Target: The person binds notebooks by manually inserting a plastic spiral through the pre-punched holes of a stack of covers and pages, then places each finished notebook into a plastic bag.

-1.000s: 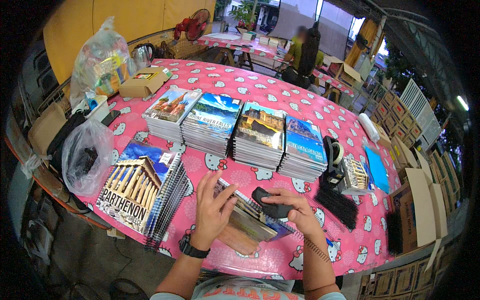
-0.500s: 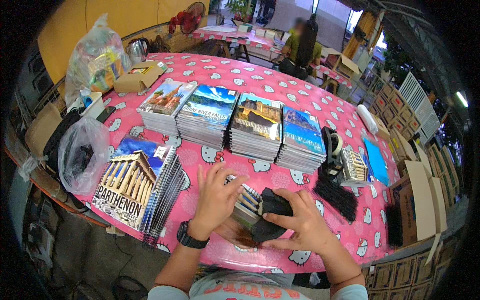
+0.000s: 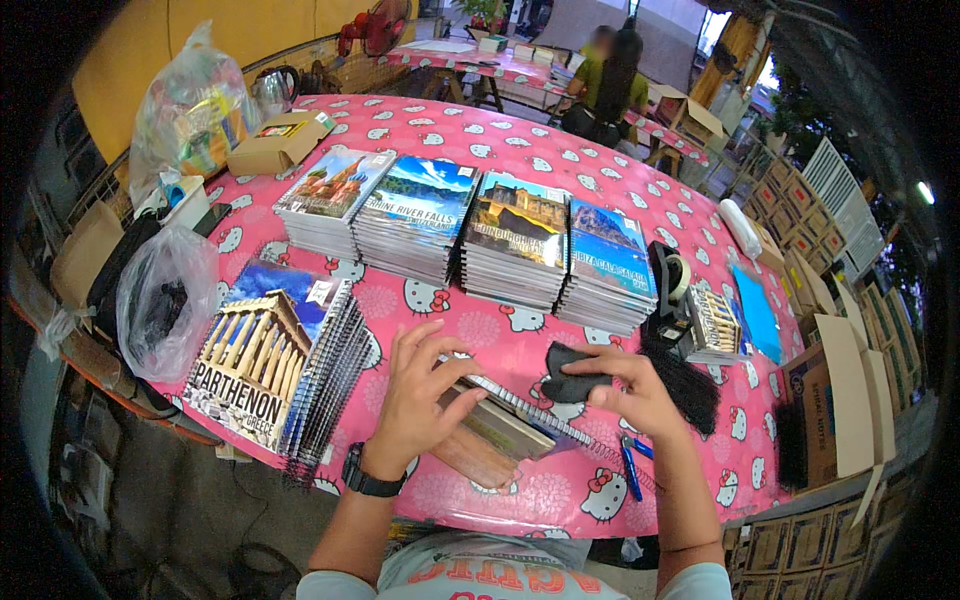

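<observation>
At the near side of the pink table [image 3: 440, 508], seen from the head, a spiral notebook [image 3: 500, 425] sits slantwise between both hands. The left hand [image 3: 418, 395] grips its left end, thumb over the cover; the right hand [image 3: 632, 390] pinches a black pad [image 3: 575, 377] by the far, bound edge. Coil [image 3: 603, 453] trails right, near a blue pen [image 3: 631, 470]. The step seems to be working the binding; the next move calls for a steady left grip.
</observation>
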The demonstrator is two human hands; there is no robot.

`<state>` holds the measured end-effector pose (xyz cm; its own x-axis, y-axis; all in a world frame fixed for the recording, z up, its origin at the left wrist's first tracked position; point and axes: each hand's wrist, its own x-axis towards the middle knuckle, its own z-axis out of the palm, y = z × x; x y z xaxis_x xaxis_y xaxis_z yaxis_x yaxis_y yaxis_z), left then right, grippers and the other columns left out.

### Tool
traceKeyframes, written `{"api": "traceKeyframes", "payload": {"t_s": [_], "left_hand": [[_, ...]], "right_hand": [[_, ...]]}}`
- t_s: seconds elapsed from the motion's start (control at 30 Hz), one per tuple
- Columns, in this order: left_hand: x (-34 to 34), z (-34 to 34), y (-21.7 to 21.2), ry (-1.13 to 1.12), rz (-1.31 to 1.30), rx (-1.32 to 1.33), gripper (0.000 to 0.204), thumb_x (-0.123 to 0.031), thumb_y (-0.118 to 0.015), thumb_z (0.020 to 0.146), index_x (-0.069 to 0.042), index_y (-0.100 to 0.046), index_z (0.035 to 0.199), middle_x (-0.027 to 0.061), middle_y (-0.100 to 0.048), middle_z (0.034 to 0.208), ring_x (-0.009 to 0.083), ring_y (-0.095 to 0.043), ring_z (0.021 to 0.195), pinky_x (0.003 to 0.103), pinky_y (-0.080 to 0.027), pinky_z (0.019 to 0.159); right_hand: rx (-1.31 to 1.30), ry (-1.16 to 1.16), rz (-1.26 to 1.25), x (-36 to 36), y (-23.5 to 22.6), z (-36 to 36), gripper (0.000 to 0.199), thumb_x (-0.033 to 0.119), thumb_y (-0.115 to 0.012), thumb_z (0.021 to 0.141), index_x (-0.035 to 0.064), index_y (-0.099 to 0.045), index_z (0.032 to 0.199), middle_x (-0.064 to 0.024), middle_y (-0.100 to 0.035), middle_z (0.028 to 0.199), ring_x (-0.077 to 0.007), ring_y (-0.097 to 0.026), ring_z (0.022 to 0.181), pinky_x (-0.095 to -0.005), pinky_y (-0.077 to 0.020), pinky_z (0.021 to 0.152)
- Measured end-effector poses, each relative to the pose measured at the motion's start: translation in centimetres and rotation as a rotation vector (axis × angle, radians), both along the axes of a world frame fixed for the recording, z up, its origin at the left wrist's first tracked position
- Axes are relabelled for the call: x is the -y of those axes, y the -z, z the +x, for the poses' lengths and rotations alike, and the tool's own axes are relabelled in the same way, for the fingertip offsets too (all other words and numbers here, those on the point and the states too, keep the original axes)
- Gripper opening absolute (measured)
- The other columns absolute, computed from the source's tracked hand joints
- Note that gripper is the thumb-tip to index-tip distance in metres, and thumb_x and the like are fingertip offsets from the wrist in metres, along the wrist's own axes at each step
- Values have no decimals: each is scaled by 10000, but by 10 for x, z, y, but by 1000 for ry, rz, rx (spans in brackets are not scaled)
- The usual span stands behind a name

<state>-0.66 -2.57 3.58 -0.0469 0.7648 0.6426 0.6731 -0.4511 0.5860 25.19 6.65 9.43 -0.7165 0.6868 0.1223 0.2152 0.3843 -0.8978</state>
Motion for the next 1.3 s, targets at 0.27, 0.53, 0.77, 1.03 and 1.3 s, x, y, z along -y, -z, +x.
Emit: {"api": "traceKeyframes", "payload": {"t_s": [0.27,0.53,0.77,1.03,1.3], "left_hand": [[1,-4,-9,-31,-20,-74,256,-202,-756,647,-159,-653,878,20,-548,1059,295,-385,1218,609,-115,1040],[0,-3,-3,-21,-31,-31,296,-167,-744,645,-193,-675,931,18,-556,1088,296,-392,1223,562,-119,1063],[-5,-4,-6,-33,-45,-75,256,-135,-648,760,-179,-671,1011,23,-562,1034,290,-409,1193,560,-119,1054],[-7,4,-21,32,-79,-129,234,-188,-630,785,-174,-668,1016,18,-564,1041,280,-402,1203,615,-44,1031],[-11,0,-29,212,-135,-215,125,-217,-660,767,-184,-665,888,-38,-602,963,214,-470,1158,625,78,1013]], "right_hand": [[10,43,-9,2,22,-39,452,378,-629,815,-10,-654,1045,-190,-578,1162,-251,-530,1094,-371,-370,962],[-34,77,10,4,26,-37,384,308,-661,802,9,-660,1044,-181,-581,1132,-231,-584,954,-343,-449,823],[90,186,701,29,-31,-31,540,362,-793,573,94,-676,1027,-200,-513,1232,-342,-501,1044,-423,-391,900],[358,-234,713,77,-35,-33,549,360,-779,601,103,-634,1064,-174,-445,1267,-321,-475,976,-428,-384,791],[28,91,528,68,-37,13,671,427,-840,420,92,-706,987,-204,-512,1244,-312,-517,1020,-392,-391,870]]}}
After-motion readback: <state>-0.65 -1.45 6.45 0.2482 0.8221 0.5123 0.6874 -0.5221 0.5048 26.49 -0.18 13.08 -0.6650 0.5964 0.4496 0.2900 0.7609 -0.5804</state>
